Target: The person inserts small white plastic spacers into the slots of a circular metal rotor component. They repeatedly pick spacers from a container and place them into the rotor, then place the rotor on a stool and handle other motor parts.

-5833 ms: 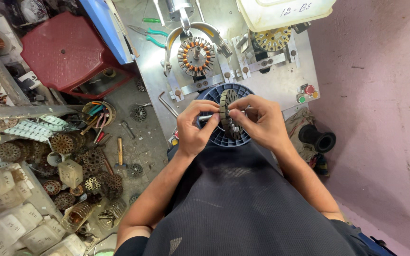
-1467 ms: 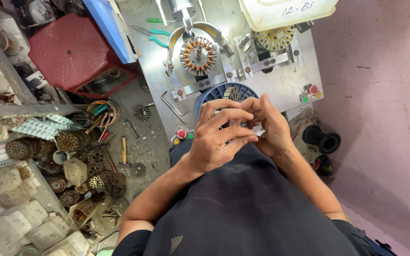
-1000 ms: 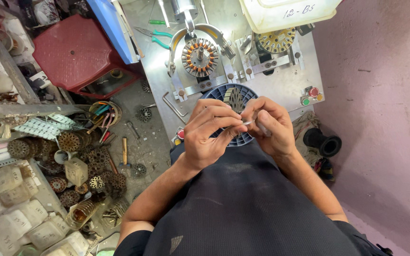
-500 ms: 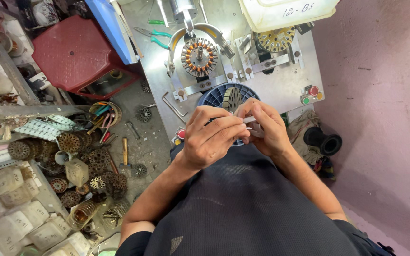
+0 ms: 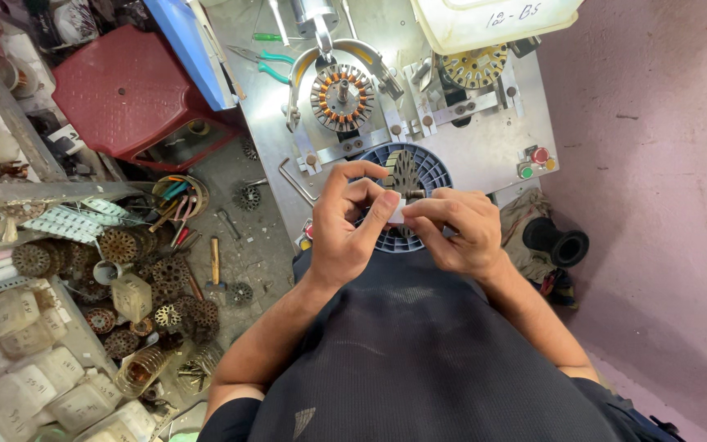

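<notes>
My left hand (image 5: 345, 225) and my right hand (image 5: 458, 229) meet in front of my chest and pinch a small white strip (image 5: 397, 213) between their fingertips. Just beyond them a toothed metal stator core (image 5: 403, 169) stands in a round blue slotted basket (image 5: 434, 173) on the grey metal worktable (image 5: 484, 139). A copper-wound stator (image 5: 341, 96) sits clamped in the fixture at the table's far side. Another yellowish toothed disc (image 5: 475, 65) lies at the far right of the table.
A white plastic canister (image 5: 493, 20) stands at the table's back right, green-handled pliers (image 5: 272, 61) at its left. A red plastic stool (image 5: 128, 94) is on the left. The floor holds several stator cores (image 5: 120, 245), a hammer (image 5: 215, 262) and white jugs (image 5: 10, 315). A pink wall rises right.
My hands have drawn slightly apart and lowered toward my chest, now showing the small white strip between the fingertips; the core in the blue basket is uncovered.
</notes>
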